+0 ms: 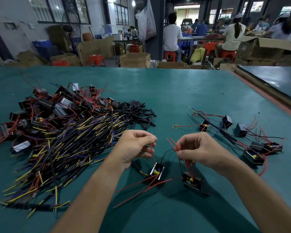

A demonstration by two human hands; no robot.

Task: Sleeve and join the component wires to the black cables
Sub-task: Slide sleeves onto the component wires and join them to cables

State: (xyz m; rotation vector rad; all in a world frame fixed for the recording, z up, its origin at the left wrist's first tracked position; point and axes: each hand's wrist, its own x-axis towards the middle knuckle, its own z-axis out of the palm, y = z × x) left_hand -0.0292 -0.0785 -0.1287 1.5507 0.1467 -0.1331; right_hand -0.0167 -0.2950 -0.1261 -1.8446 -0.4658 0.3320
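Component wires [151, 153] rise steeply into pinching left hand [134, 147], right hand [198, 150]

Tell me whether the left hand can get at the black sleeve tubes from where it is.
Probably yes. The black sleeve tubes lie just beyond the left hand, with mostly bare green table between them. But its fingers pinch a red wire, so it would likely have to let go first.

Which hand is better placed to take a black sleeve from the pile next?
Probably the left hand: the sleeve pile lies on its side, while the right hand is farther away.
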